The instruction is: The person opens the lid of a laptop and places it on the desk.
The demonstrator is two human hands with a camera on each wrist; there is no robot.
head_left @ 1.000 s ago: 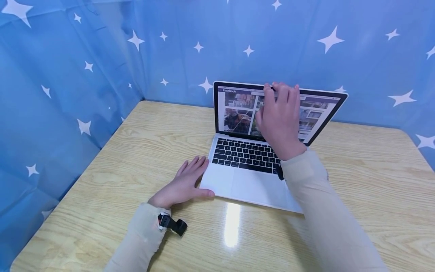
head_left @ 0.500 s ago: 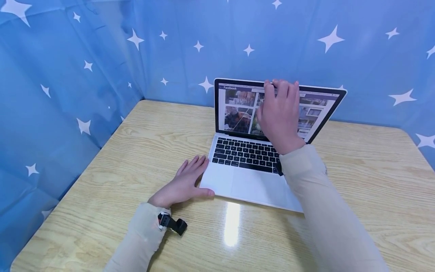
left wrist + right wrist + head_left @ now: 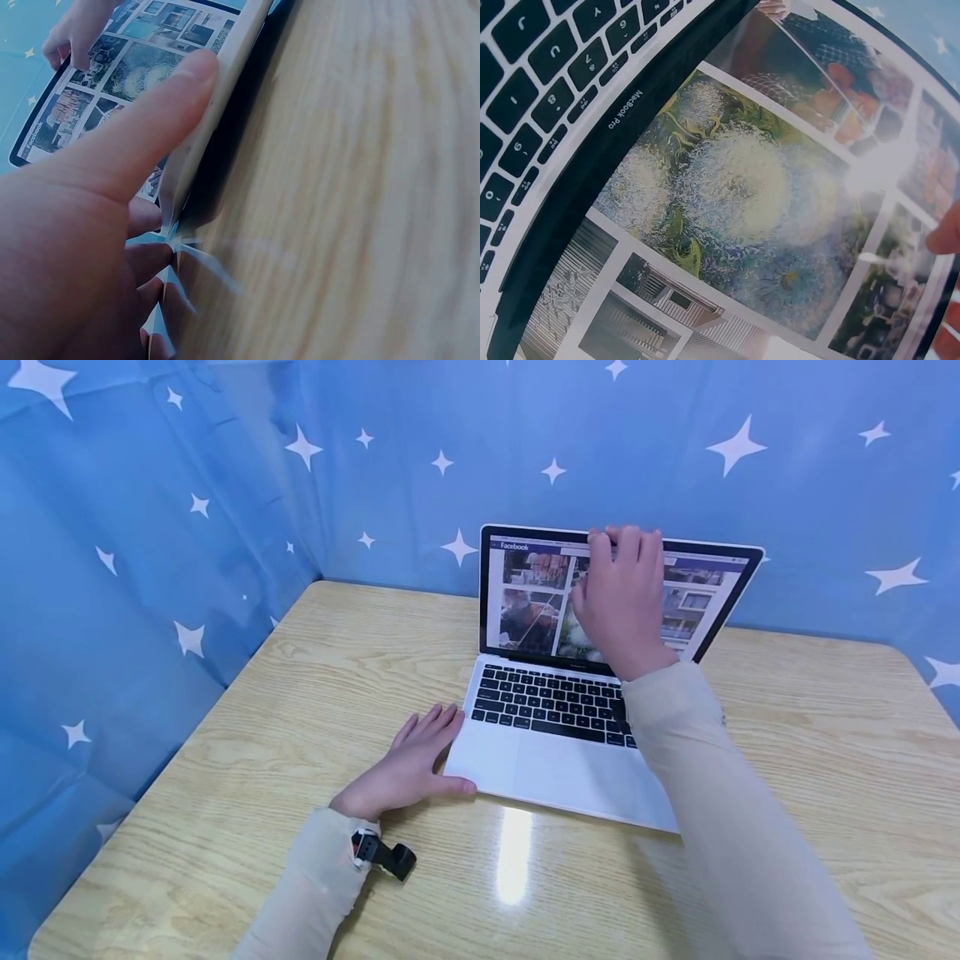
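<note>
An open silver laptop (image 3: 555, 768) stands on the wooden table in the head view, its screen (image 3: 531, 620) lit with a page of photos. My right hand (image 3: 624, 597) grips the top edge of the lid near its middle and covers part of the screen. In the right wrist view, the thumb (image 3: 946, 234) lies at the screen's border. At the base's left side my left hand (image 3: 411, 767) rests with fingers spread. Its thumb touches the front left corner, and in the left wrist view this thumb (image 3: 180, 97) lies along the base's edge.
The pale wooden table (image 3: 247, 777) extends around the laptop on both sides. Behind and to the left hangs a blue curtain (image 3: 390, 493) with white stars. A black wrist strap (image 3: 382, 853) sits on the left sleeve.
The lid has tilted further back, its top edge now higher in the head view. My right hand has moved with it. The left hand and laptop base keep their places.
</note>
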